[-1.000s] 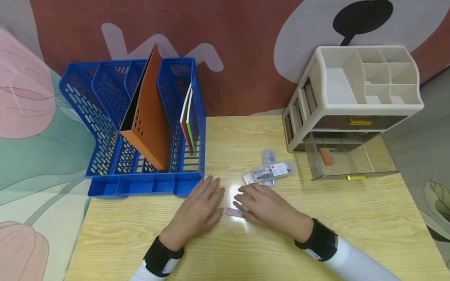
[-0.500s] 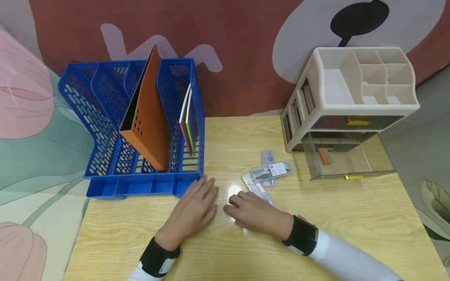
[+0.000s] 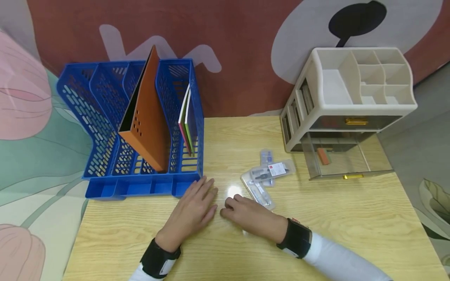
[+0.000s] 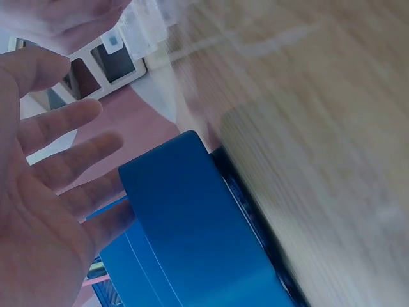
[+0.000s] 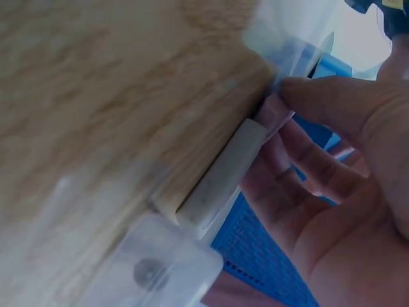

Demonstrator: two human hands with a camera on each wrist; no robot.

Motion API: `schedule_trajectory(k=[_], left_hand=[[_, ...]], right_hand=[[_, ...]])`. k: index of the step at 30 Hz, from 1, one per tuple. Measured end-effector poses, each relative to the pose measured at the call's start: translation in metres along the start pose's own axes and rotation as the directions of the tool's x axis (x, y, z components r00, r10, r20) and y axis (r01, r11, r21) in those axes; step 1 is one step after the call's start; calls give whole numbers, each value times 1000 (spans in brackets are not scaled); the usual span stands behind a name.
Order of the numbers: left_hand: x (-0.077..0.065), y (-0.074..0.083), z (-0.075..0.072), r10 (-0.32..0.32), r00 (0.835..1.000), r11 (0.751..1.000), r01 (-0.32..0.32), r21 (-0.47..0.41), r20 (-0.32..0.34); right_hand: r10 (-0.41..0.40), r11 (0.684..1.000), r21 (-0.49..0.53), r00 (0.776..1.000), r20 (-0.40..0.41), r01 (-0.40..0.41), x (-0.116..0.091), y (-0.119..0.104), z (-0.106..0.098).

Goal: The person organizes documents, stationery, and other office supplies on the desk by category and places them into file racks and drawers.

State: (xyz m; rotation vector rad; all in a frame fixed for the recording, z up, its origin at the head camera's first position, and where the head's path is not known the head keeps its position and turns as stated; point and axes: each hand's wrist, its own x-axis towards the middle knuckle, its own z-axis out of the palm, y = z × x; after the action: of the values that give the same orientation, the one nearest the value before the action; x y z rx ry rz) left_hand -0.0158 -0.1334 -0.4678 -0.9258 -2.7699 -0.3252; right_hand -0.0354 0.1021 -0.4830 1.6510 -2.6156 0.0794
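Observation:
My right hand [image 3: 251, 214] is low over the table's middle, its fingers curled. In the right wrist view, thumb and fingers pinch a small pinkish block [image 5: 275, 114]. A whitish block [image 5: 220, 179] lies beside those fingers; the hand hides both blocks in the head view. My left hand [image 3: 191, 208] lies palm down by the front corner of the blue file organizer [image 3: 144, 185]. Its fingers are extended and hold nothing. Right of my right hand lie a clear case with a compass [image 3: 260, 176], a second clear case [image 3: 258, 191] and a third [image 3: 266, 156], overlapping.
An orange folder [image 3: 149, 121] and thin booklets [image 3: 186, 121] stand in the organizer. At the back right is a white drawer unit [image 3: 334, 89]. Its clear lower drawer [image 3: 351, 160] is pulled out, with a reddish-orange block [image 3: 322, 156] inside.
My right hand has moved left and toward me, its fingers curling in. The pinkish piece, earlier visible between the hands, is now hidden in the head view. My left hand has shifted slightly left.

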Motion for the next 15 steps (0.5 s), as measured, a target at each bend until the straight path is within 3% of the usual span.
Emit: schedule_trajectory(k=[4,9,15], left_hand=[[-1,0,1,-3,1000,1000,3,-8,-16],[-1,-1,1,-8,1000,1000,8,-6,-20],[0,0,1,4,1000,1000,-4,-2,-26]], right_hand=[[19,995,101,996,-89,-10,-1,5,-2],[67,982,185,973,-219,-26,-6,12,-8],[134,971,229,954,-269,-72,-21,22,-29]])
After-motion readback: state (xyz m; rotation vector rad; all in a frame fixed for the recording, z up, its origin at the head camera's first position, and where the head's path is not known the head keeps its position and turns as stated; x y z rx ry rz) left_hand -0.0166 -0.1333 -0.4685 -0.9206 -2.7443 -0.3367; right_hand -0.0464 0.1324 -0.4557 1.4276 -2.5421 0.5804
